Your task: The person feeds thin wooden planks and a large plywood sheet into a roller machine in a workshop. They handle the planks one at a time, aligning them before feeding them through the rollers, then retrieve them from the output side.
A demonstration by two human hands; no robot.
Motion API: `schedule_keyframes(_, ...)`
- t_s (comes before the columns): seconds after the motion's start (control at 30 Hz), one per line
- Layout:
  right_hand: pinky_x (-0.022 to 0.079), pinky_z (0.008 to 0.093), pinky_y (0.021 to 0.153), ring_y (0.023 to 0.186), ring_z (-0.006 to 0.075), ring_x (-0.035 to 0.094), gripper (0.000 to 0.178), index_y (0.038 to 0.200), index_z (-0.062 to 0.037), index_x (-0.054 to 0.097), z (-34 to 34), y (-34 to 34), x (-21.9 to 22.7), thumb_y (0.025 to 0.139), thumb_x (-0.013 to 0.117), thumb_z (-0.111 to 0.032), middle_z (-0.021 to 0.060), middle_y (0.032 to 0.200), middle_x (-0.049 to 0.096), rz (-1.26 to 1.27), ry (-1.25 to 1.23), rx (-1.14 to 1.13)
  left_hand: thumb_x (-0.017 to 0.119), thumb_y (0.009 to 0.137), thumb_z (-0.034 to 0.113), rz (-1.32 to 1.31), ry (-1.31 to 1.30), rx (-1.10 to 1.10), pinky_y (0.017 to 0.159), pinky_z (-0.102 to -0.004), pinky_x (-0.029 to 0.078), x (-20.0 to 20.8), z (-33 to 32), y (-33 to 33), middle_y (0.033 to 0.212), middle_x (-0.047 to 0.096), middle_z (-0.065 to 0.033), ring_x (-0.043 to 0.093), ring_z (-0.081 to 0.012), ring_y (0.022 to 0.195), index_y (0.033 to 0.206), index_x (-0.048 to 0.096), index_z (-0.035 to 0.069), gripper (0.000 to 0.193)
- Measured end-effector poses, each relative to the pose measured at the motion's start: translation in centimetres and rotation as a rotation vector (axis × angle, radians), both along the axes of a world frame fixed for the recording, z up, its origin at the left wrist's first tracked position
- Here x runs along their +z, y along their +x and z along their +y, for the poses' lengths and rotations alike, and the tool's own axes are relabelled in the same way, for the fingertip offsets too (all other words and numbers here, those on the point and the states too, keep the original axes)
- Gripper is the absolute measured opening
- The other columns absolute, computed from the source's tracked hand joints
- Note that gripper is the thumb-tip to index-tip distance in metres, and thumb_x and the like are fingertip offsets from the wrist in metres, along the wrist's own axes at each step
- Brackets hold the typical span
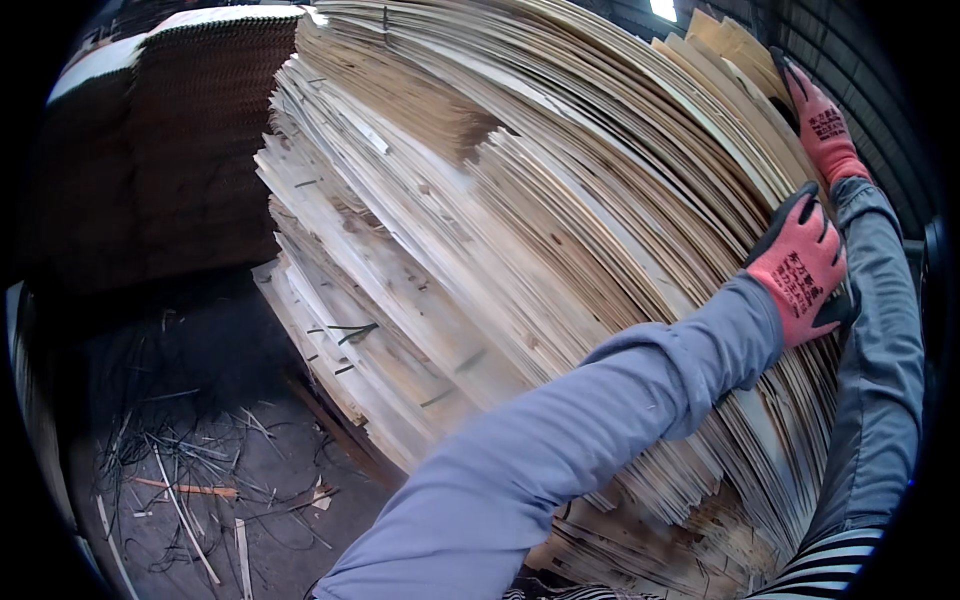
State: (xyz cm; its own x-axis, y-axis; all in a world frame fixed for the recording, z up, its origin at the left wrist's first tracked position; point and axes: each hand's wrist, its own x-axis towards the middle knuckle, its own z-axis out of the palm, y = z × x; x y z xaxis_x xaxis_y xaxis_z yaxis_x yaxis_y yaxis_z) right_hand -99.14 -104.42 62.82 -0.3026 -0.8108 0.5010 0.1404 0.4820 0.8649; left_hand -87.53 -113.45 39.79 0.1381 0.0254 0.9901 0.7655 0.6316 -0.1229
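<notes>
Grey-blue sleeve (560, 440) reaching across a big stack of thin wood sheets (570, 240).
Left hand (800, 265), in a pink-and-black glove, lies against the stack's right side; the right hand (826, 120), gloved alike, is farther up at the outermost sheets. Whether either grips a sheet or is loose, I cannot tell. Wood scraps (190, 489) litter the dark floor (230, 345) at left.
</notes>
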Motion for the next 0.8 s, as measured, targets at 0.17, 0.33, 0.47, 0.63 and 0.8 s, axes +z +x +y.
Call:
schedule_keyframes(0.17, 0.031, 0.0369, 0.098, 0.120, 0.0288, 0.035, 0.062, 0.133, -0.0074, 0.026, 0.3, -1.8, 0.5, 0.075, 0.044, 0.004, 0.0141, 0.133, 0.031, 0.072, 0.037, -0.014, 0.054, 0.068, 0.053, 0.037, 0.017, -0.092, 0.102, -0.0532, 0.017, -0.2, 0.2, -0.8, 0.108, 0.049, -0.0199, 0.041, -0.0375, 0.110, 0.110, 0.051, 0.000, 0.067)
schedule_keyframes(0.33, 0.033, 0.0339, 0.096, 0.118, 0.0258, 0.039, 0.068, 0.130, -0.0068, 0.033, -2.9, 0.2, -2.2, 0.070, 0.064, -0.018, 0.0159, 0.131, 0.037, 0.016, -0.309, 0.082, 0.057, 0.066, 0.049, 0.098, 0.018, -0.154, 0.101, -0.0532, 0.019, -0.3, -0.5, -1.2, 0.102, 0.050, -0.0194, 0.043, -0.0371, 0.104, 0.106, 0.052, 0.000, 0.064)
schedule_keyframes(0.47, 0.044, 0.0346, 0.082, 0.091, 0.0297, 0.059, 0.049, 0.102, -0.0021, 0.059, -2.8, -0.3, 1.5, 0.062, 0.069, -0.029, 0.0173, 0.095, 0.062, -0.550, -0.536, -0.166, 0.058, 0.066, 0.048, 0.110, 0.034, -0.158, 0.101, -0.0520, 0.020, 0.1, 0.1, -0.3, 0.101, 0.049, -0.0179, 0.043, -0.0359, 0.103, 0.107, 0.052, 0.002, 0.062)
schedule_keyframes(0.63, 0.045, 0.0364, 0.080, 0.094, 0.0302, 0.058, 0.044, 0.098, -0.0059, 0.061, -5.0, 0.9, -2.0, 0.062, 0.067, -0.031, 0.0190, 0.097, 0.060, -0.285, -0.545, -0.215, 0.060, 0.064, 0.047, 0.076, 0.031, -0.107, 0.099, -0.0495, 0.024, -0.3, -0.9, -0.6, 0.102, 0.049, -0.0156, 0.042, -0.0352, 0.105, 0.107, 0.052, 0.004, 0.061)
schedule_keyframes(0.8, 0.044, 0.0365, 0.084, 0.097, 0.0308, 0.056, 0.037, 0.101, -0.0104, 0.061, -5.0, 5.0, -3.2, 0.069, 0.063, -0.029, 0.0166, 0.103, 0.058, -0.235, -0.453, -0.374, 0.059, 0.066, 0.050, 0.025, 0.033, -0.113, 0.099, -0.0469, 0.024, 0.0, -0.2, 0.2, 0.104, 0.049, -0.0126, 0.042, -0.0319, 0.107, 0.108, 0.053, 0.009, 0.059)
